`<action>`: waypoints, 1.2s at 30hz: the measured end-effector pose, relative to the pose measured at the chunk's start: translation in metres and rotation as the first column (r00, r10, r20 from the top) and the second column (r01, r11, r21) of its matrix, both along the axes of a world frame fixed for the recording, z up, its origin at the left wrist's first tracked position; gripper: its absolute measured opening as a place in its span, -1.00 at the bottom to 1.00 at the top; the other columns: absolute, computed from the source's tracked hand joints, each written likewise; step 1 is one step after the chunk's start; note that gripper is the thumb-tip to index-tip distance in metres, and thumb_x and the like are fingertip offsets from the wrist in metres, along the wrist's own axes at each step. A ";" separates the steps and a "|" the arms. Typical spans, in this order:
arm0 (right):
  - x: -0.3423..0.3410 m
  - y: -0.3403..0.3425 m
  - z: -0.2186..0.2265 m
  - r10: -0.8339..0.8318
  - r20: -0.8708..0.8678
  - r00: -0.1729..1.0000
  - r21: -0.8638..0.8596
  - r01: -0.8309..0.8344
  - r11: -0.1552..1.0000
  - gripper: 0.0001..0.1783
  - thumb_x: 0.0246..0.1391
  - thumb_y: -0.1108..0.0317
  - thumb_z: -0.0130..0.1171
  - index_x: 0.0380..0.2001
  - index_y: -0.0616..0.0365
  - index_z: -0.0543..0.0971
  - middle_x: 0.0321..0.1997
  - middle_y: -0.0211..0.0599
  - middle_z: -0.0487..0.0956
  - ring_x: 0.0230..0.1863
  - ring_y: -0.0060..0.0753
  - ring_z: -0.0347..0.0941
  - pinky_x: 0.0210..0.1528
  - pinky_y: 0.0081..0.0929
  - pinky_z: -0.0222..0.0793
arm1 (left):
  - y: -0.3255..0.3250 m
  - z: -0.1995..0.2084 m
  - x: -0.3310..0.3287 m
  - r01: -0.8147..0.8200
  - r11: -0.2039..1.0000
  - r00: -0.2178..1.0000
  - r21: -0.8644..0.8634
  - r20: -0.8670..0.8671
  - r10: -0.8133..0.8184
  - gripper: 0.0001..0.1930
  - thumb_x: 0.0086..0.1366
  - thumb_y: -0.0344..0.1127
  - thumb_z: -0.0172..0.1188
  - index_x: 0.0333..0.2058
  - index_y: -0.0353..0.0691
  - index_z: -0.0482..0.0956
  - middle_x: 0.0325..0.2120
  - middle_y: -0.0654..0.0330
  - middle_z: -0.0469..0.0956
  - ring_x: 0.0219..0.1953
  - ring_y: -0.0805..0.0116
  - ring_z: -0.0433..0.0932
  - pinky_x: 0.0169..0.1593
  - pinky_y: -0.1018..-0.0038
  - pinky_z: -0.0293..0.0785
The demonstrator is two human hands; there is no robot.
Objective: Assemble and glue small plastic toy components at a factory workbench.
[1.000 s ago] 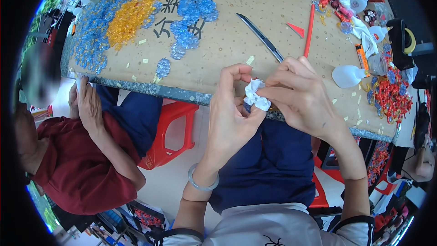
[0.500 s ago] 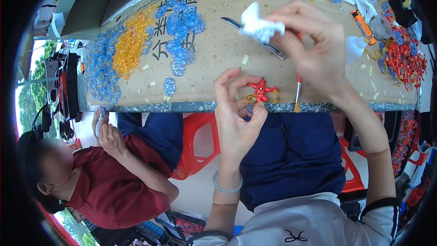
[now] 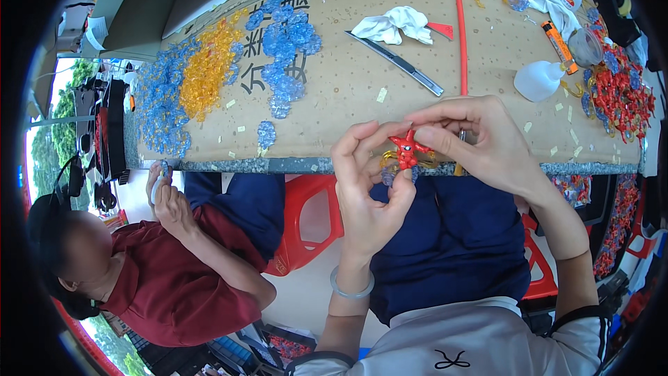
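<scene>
Above the table's near edge, my left hand (image 3: 369, 195) holds a small red figurine (image 3: 404, 152) with clear yellow curved parts and a bluish clear base. My right hand (image 3: 480, 141) pinches the figurine's upper side with thumb and forefinger. Beyond my hands lies a crumpled white cloth (image 3: 394, 26) on the table, with a small red triangular piece at its right. A utility knife (image 3: 395, 64) rests just below the cloth. The red-handled paintbrush (image 3: 461, 42) stretches toward me, its lower part partly hidden behind my right hand.
Clear blue pieces (image 3: 285, 49) and yellow pieces (image 3: 209, 63) lie in piles at left. A white squeeze bottle (image 3: 539, 80), an orange tube (image 3: 559, 47) and a heap of red figurines (image 3: 618, 94) are at right. A co-worker in a maroon shirt (image 3: 188, 285) sits at left.
My right hand has let go of the white cloth, which now lies on the table beyond the knife. It has come down to the figurine in my left hand.
</scene>
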State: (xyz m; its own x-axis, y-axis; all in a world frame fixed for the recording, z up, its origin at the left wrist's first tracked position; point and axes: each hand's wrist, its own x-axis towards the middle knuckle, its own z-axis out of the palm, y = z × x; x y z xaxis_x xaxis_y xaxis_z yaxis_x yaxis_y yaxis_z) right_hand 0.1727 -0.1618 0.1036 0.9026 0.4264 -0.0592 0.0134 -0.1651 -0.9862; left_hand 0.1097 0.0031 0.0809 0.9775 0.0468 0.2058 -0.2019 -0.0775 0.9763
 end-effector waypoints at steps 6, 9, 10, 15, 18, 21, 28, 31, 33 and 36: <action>0.016 -0.005 0.009 0.139 -0.199 0.970 0.098 -0.122 0.988 -0.78 0.02 0.39 0.27 -0.35 0.38 0.63 -0.48 -0.32 0.62 -0.46 -0.73 0.47 -0.42 -0.73 0.40 | -0.008 0.007 0.007 -0.047 0.998 0.998 -0.049 0.027 0.048 -0.33 0.02 -0.74 0.05 0.13 -0.30 0.07 0.04 -0.11 0.32 -0.15 0.38 0.51 -0.22 0.57 0.53; 0.019 -0.006 0.000 0.051 -0.178 0.983 0.195 -0.016 0.981 -0.79 0.03 0.38 0.25 -0.37 0.37 0.62 -0.48 -0.33 0.62 -0.50 -0.74 0.46 -0.48 -0.76 0.36 | -0.011 0.003 0.011 -0.084 0.985 0.995 -0.152 -0.069 0.074 -0.40 0.06 -0.70 0.11 0.09 -0.34 0.15 0.01 -0.07 0.37 -0.16 0.39 0.53 -0.18 0.59 0.50; 0.021 -0.005 0.001 0.042 -0.225 0.973 0.209 0.006 0.978 -0.80 0.04 0.39 0.25 -0.37 0.35 0.62 -0.49 -0.34 0.61 -0.51 -0.75 0.46 -0.49 -0.78 0.35 | -0.009 0.003 0.010 -0.092 0.978 0.990 -0.187 -0.121 0.070 -0.44 0.08 -0.68 0.14 0.07 -0.36 0.18 -0.02 -0.05 0.40 -0.16 0.39 0.54 -0.16 0.59 0.49; 0.030 -0.002 0.001 0.021 -0.303 0.953 0.291 0.072 0.954 -0.85 0.06 0.38 0.23 -0.42 0.28 0.58 -0.51 -0.41 0.58 -0.60 -0.78 0.40 -0.58 -0.82 0.25 | -0.009 0.007 0.017 -0.082 0.982 0.957 -0.169 -0.288 0.031 -0.75 0.17 -0.58 0.12 -0.15 -0.47 0.40 -0.38 0.06 0.56 -0.37 0.48 0.56 -0.31 0.63 0.49; 0.034 -0.003 0.001 0.089 -0.273 0.958 0.260 -0.015 0.965 -0.86 0.06 0.39 0.23 -0.44 0.25 0.55 -0.51 -0.44 0.57 -0.55 -0.80 0.41 -0.53 -0.83 0.27 | -0.011 0.013 0.019 -0.115 0.975 0.933 -0.189 -0.357 0.041 -0.83 0.20 -0.54 0.08 -0.22 -0.47 0.44 -0.50 0.09 0.58 -0.52 0.52 0.54 -0.49 0.68 0.41; 0.033 0.000 -0.016 0.077 -0.151 0.986 0.327 -0.024 0.945 -0.86 0.06 0.38 0.23 -0.46 0.22 0.52 -0.48 -0.47 0.55 -0.49 -0.83 0.41 -0.47 -0.82 0.29 | -0.011 0.009 0.023 -0.084 0.957 0.916 -0.279 -0.399 -0.036 -0.86 0.20 -0.52 0.04 -0.26 -0.45 0.46 -0.57 0.08 0.58 -0.63 0.54 0.49 -0.61 0.72 0.30; 0.034 -0.004 -0.009 0.097 -0.158 0.983 0.361 -0.034 0.932 -0.87 0.07 0.44 0.18 -0.48 0.28 0.52 -0.47 -0.41 0.55 -0.44 -0.76 0.44 -0.38 -0.75 0.33 | -0.008 0.015 0.029 -0.089 0.929 0.881 -0.360 -0.464 -0.095 -0.88 0.18 -0.51 0.03 -0.34 -0.45 0.48 -0.69 0.10 0.53 -0.74 0.55 0.42 -0.70 0.73 0.21; 0.035 -0.004 -0.010 0.103 -0.145 0.984 0.376 -0.042 0.926 -0.87 0.07 0.44 0.19 -0.49 0.28 0.52 -0.47 -0.41 0.55 -0.43 -0.75 0.44 -0.38 -0.75 0.33 | -0.010 0.017 0.028 -0.074 0.943 0.891 -0.323 -0.446 -0.083 -0.89 0.18 -0.50 0.03 -0.35 -0.43 0.47 -0.69 0.10 0.53 -0.74 0.55 0.42 -0.70 0.73 0.21; 0.035 -0.004 -0.012 0.107 -0.152 0.983 0.377 -0.042 0.925 -0.86 0.07 0.43 0.19 -0.49 0.27 0.52 -0.47 -0.42 0.55 -0.43 -0.76 0.44 -0.38 -0.75 0.33 | -0.011 0.018 0.027 -0.078 0.941 0.894 -0.329 -0.441 -0.081 -0.90 0.19 -0.50 0.03 -0.36 -0.43 0.47 -0.69 0.10 0.53 -0.75 0.55 0.42 -0.70 0.74 0.20; 0.036 -0.008 -0.014 0.126 -0.153 0.980 0.352 -0.065 0.934 -0.88 0.06 0.43 0.21 -0.48 0.23 0.51 -0.45 -0.47 0.53 -0.42 -0.78 0.43 -0.37 -0.77 0.33 | -0.013 0.015 0.027 -0.068 0.941 0.890 -0.331 -0.446 -0.092 -0.91 0.19 -0.50 0.04 -0.37 -0.42 0.47 -0.70 0.11 0.53 -0.76 0.56 0.40 -0.72 0.74 0.19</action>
